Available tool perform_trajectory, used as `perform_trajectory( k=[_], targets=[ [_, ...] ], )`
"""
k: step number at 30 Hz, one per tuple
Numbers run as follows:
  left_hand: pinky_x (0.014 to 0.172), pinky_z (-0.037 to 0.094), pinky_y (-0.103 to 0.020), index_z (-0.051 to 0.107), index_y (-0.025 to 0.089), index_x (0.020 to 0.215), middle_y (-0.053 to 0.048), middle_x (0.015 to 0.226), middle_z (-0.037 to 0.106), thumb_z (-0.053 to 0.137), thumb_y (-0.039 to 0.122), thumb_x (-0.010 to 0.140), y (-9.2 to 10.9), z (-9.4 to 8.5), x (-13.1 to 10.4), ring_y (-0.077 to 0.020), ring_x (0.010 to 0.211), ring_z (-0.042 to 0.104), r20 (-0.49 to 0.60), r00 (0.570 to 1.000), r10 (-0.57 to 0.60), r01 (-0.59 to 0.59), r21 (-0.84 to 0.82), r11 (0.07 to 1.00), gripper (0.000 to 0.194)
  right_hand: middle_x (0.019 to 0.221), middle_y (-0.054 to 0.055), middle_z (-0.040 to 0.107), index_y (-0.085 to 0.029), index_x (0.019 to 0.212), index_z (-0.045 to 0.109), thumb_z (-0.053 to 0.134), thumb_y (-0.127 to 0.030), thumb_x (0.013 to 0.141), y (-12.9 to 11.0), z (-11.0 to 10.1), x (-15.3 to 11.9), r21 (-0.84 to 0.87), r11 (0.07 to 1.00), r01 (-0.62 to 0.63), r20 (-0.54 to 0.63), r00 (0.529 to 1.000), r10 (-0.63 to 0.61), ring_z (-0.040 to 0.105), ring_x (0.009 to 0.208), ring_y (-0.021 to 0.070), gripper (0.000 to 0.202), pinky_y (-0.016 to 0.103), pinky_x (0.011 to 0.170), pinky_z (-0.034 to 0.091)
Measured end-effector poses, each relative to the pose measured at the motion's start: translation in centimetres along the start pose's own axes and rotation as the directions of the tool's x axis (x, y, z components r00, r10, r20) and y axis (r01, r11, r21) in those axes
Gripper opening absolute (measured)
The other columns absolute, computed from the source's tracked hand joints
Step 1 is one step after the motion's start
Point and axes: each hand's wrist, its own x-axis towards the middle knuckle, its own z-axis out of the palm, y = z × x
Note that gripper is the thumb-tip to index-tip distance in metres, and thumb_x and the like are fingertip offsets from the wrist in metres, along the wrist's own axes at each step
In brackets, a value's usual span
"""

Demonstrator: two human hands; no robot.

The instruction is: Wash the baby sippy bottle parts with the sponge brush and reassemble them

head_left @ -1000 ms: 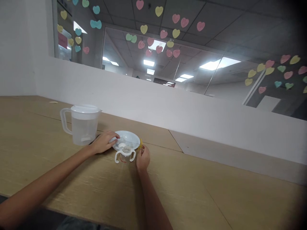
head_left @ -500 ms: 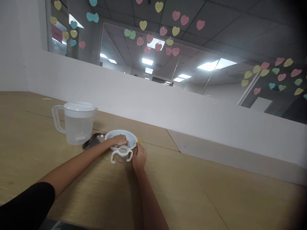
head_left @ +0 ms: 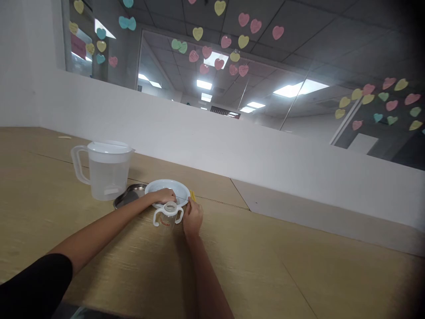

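Over a white plate reaches my left hand, its fingers curled closed. A thin dark line runs from its fingertips toward my right hand; what it is I cannot make out. The right hand is at the plate's right rim, thumb and finger pinched together, and what it grips is too small to name. In front of the plate, between both hands, stands a clear baby bottle with red print, an uncovered mouth and a white two-handled ring. Just behind the right fingers a yellow thing shows in part.
A translucent pitcher with a white lid stands left of the plate. Beside it lies a shallow metal tray, partly covered by my left forearm. A white wall rises behind the wooden table, with windows above it.
Both hands keep nearly the same places and closed poses. The bottle, plate, tray and pitcher have not visibly moved; the view has shifted very slightly.
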Motion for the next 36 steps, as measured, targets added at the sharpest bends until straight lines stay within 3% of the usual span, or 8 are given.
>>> perform_trajectory(
  k=[4,9,11,15,19,23,29,36],
  targets=[
    [0.056,0.034,-0.028,0.067,0.015,0.065,-0.007,0.069,0.065,0.054,0.026,0.058,0.2,-0.4,-0.2,-0.0194,0.064,0.052,0.067,0.996,-0.053,0.049,0.061,0.997,0.019,0.097,0.012,0.065,-0.013,0.110,0.059,0.033,-0.016,0.084,0.0,0.3,0.0,0.001,0.999,-0.037,-0.014,0.999,0.037,0.056,0.087,0.0230,0.037,0.033,0.079,0.039],
    [0.058,0.036,-0.025,0.066,0.017,0.069,-0.004,0.073,0.065,0.053,0.025,0.056,0.2,-0.7,-0.3,-0.0189,0.069,0.055,0.084,0.995,-0.060,0.052,0.091,0.994,0.020,0.093,0.018,0.063,-0.011,0.108,0.056,0.034,-0.016,0.079,1.4,0.8,-0.4,-0.095,0.986,-0.138,-0.094,0.987,0.129,0.056,0.086,0.0269,0.038,0.035,0.072,0.039],
    [0.060,0.036,-0.025,0.065,0.018,0.070,-0.003,0.075,0.066,0.054,0.024,0.055,-0.1,-0.8,-0.3,-0.0194,0.071,0.055,0.077,0.995,-0.058,0.051,0.092,0.994,0.020,0.085,0.018,0.062,-0.012,0.099,0.059,0.039,-0.018,0.076,2.1,1.1,-0.8,-0.181,0.969,-0.168,-0.102,0.983,0.151,0.057,0.081,0.0271,0.031,0.034,0.066,0.039],
    [0.061,0.038,-0.025,0.067,0.018,0.074,-0.004,0.076,0.067,0.056,0.021,0.053,-0.7,-0.8,-0.2,-0.0197,0.073,0.058,0.054,0.997,-0.056,0.052,0.061,0.997,0.023,0.074,0.017,0.061,-0.016,0.071,0.060,0.049,-0.021,0.071,2.9,1.5,-1.4,-0.303,0.931,-0.202,-0.005,0.978,0.211,0.058,0.072,0.0264,0.011,0.033,0.058,0.037],
    [0.062,0.041,-0.023,0.068,0.017,0.083,-0.003,0.079,0.069,0.054,0.023,0.056,-1.1,-0.9,-0.4,-0.0184,0.074,0.061,0.046,0.997,-0.054,0.056,-0.034,0.998,0.031,0.071,0.016,0.061,-0.018,0.058,0.054,0.048,-0.016,0.072,2.8,1.6,-1.4,-0.326,0.913,-0.246,0.071,0.957,0.283,0.060,0.061,0.0250,0.015,0.031,0.053,0.035],
    [0.064,0.043,-0.023,0.069,0.016,0.084,-0.003,0.080,0.070,0.055,0.024,0.058,-1.3,-1.2,-0.7,-0.0183,0.077,0.061,0.013,0.998,-0.067,0.068,-0.138,0.988,0.031,0.073,0.015,0.062,-0.017,0.065,0.056,0.041,-0.012,0.077,2.4,1.1,-0.9,-0.316,0.892,-0.325,0.090,0.925,0.369,0.060,0.059,0.0239,0.020,0.030,0.050,0.033],
    [0.062,0.042,-0.025,0.064,0.014,0.074,-0.002,0.068,0.064,0.056,0.021,0.056,-1.8,-1.2,-0.5,-0.0167,0.069,0.059,-0.126,0.983,-0.131,0.089,-0.296,0.951,0.021,0.074,0.014,0.063,-0.017,0.077,0.060,0.036,-0.016,0.082,1.9,0.0,-0.2,-0.255,0.865,-0.432,0.080,0.882,0.464,0.061,0.063,0.0250,0.025,0.031,0.051,0.034],
    [0.066,0.045,-0.027,0.059,0.015,0.070,-0.003,0.072,0.065,0.069,0.034,0.054,-1.2,-1.5,-0.8,-0.0168,0.072,0.060,-0.232,0.964,-0.130,-0.014,-0.534,0.846,0.026,0.077,0.014,0.067,-0.015,0.095,0.063,0.032,-0.023,0.086,0.3,-1.6,0.5,-0.191,0.852,-0.487,0.072,0.859,0.507,0.061,0.064,0.0254,0.033,0.029,0.051,0.034]
  ],
)
